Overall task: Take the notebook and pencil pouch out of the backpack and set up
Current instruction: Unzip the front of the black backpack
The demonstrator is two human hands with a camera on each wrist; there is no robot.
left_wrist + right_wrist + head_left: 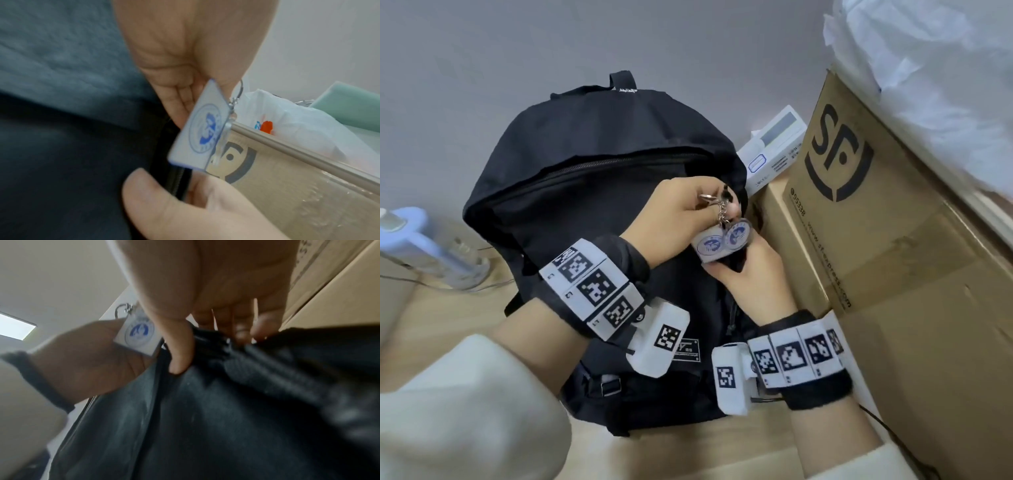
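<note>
A black backpack (585, 205) stands upright on a wooden surface, its top zipper line running shut across the front. My left hand (707, 205) pinches the metal ring of a keychain at the zipper's right end. Two white tags with a blue emblem (719, 245) hang from that ring. My right hand (736, 265) sits just below and grips the black fabric beside the zipper (176, 181). In the right wrist view its fingers (242, 331) curl over the fabric (226, 418) and its thumb presses the front. No notebook or pencil pouch shows.
A large brown cardboard box (876, 222) stands tight against the backpack's right side, with a white plastic bag (928, 85) on top. A small white carton (774, 150) is wedged behind. A blue and clear appliance (414, 240) with cables sits at the left.
</note>
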